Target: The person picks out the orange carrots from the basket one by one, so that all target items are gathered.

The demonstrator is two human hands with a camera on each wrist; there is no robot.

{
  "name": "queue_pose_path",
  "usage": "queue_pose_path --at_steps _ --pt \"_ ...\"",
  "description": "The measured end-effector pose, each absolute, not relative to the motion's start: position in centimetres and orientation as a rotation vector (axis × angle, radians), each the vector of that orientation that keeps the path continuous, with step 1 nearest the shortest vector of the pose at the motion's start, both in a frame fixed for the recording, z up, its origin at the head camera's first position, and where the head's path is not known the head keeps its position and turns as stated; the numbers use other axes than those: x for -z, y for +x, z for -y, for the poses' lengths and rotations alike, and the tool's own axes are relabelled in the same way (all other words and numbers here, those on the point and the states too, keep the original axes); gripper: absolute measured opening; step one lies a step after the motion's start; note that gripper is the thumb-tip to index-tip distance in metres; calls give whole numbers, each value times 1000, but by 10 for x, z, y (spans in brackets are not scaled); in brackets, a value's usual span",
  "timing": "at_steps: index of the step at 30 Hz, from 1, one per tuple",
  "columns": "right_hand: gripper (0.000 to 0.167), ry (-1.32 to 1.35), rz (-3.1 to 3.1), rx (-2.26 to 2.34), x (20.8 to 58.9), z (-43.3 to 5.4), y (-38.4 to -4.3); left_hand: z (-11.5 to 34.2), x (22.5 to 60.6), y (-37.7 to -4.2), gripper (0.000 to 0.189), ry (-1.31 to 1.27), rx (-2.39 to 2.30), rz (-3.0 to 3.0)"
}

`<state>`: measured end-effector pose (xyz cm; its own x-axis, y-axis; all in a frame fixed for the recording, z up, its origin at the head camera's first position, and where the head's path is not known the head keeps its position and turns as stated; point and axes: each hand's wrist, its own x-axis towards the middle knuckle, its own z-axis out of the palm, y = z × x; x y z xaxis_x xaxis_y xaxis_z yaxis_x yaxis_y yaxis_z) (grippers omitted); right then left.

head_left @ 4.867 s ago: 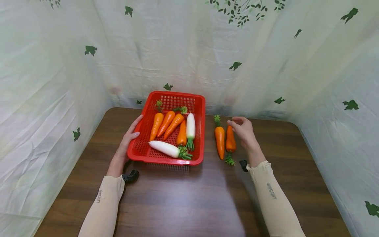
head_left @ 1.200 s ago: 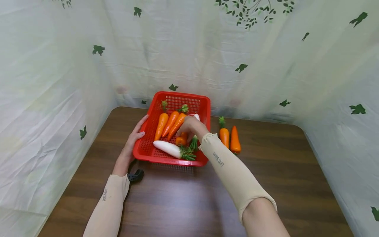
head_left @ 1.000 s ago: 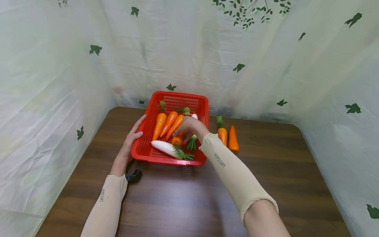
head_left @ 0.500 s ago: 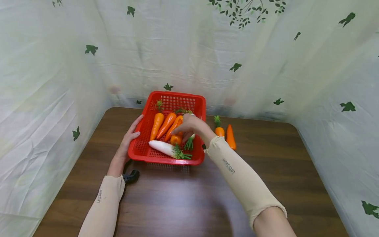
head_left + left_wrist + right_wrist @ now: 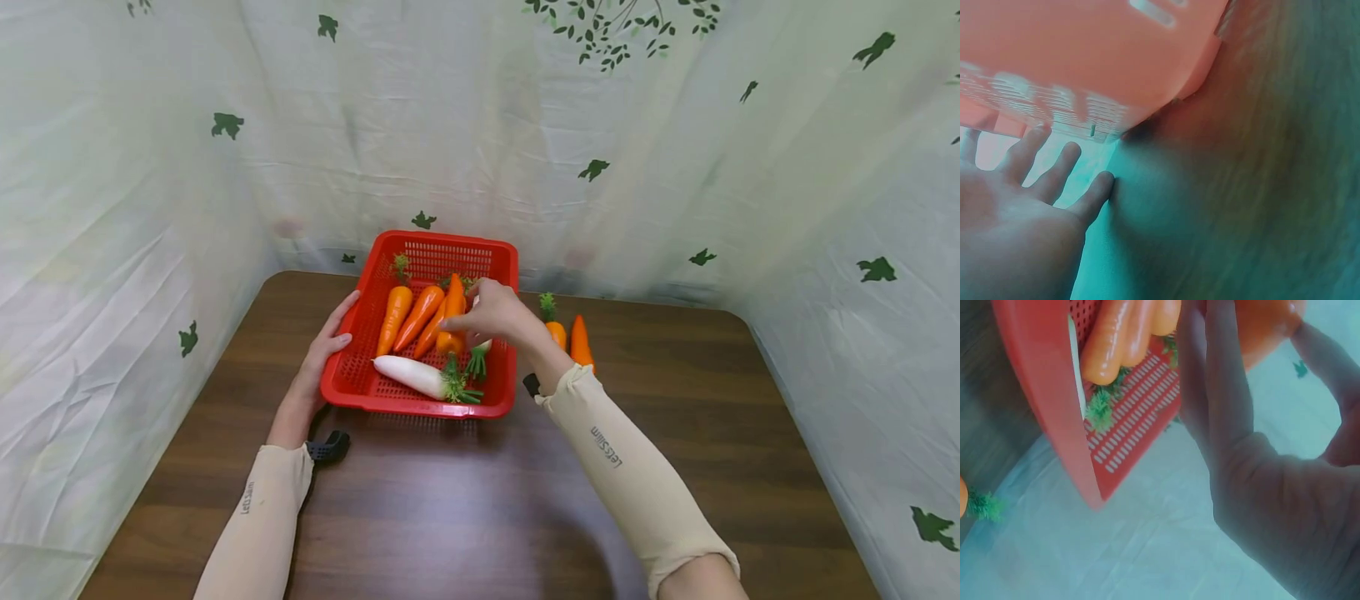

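Note:
A red plastic basket (image 5: 420, 406) holds several carrots and white radishes. My left hand (image 5: 318, 354) rests against the basket's left side; in the left wrist view its fingers are spread and nearly straight beside the slotted wall. My right hand (image 5: 504, 312) pinches an orange carrot (image 5: 453, 302) between thumb and fingers, raised over the basket with its tip up and green top down. In the right wrist view the carrot (image 5: 1266, 328) shows between thumb and fingers. One white radish (image 5: 408, 374) lies across the front. Another radish (image 5: 478, 358) is mostly hidden behind my right hand.
Two carrots lie on the brown table (image 5: 450, 517) right of the basket: one leafy-topped carrot (image 5: 556, 333) and one carrot (image 5: 579, 337) pointing away, both partly covered by my right arm. A pale patterned curtain (image 5: 480, 125) stands close behind the table and at its sides.
My right hand moved from near the table carrots into the basket, took hold of a carrot there and raised and tilted it upright. My left hand stays at the basket's left side.

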<state>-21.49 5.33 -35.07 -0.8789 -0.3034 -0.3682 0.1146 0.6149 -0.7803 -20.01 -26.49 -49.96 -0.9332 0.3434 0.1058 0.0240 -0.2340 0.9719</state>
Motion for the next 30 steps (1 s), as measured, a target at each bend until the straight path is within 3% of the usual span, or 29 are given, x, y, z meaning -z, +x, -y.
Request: queue_pose_path --at_steps 16,30 --pt "65 -139 -2399 1483 351 -106 -192 262 497 -199 67 452 -2279 -1796" --pt "64 -35 -2487 1418 352 -148 -180 262 496 -197 67 457 -2278 -1793"
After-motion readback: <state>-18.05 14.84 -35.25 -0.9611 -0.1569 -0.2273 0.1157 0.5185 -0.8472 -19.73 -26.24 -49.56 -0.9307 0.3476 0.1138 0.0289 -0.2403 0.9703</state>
